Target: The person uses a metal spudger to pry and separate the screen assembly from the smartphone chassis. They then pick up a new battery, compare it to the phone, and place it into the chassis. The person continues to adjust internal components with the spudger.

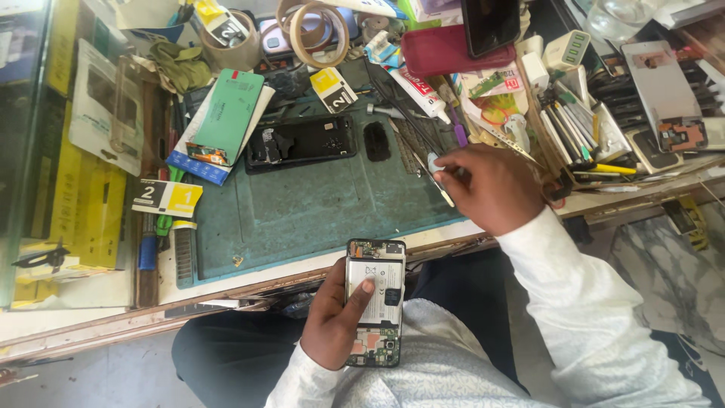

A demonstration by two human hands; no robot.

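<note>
A person seated at a crowded repair bench holds an opened phone [375, 302] in the left hand [336, 321], near the lap and just short of the bench's near edge. The fingers wrap the phone from the left side and the thumb [361, 289] presses flat on the exposed battery [375, 289], with circuit boards showing at both ends of the case. The right hand [495, 189] reaches out over the right end of the green mat [302, 208], its fingers pinched together on a thin metal tool [442, 189] whose tip points down toward the mat's right edge; a small pale object sits at the fingertips, too small to identify. Farther back on the mat lie a black phone back [302, 141] and a small dark oval part [377, 141]. A green package [226, 117] rests to the left, tape rolls [321, 32] stand at the far edge, and a tray of tools [581, 128] crowds the right. The work appears to be at the stage of fetching a tool with the phone already open. The next move would seemingly call for bringing the tool across to the phone and working its tip with care around the battery and boards, while the left hand keeps the case steady.
</note>
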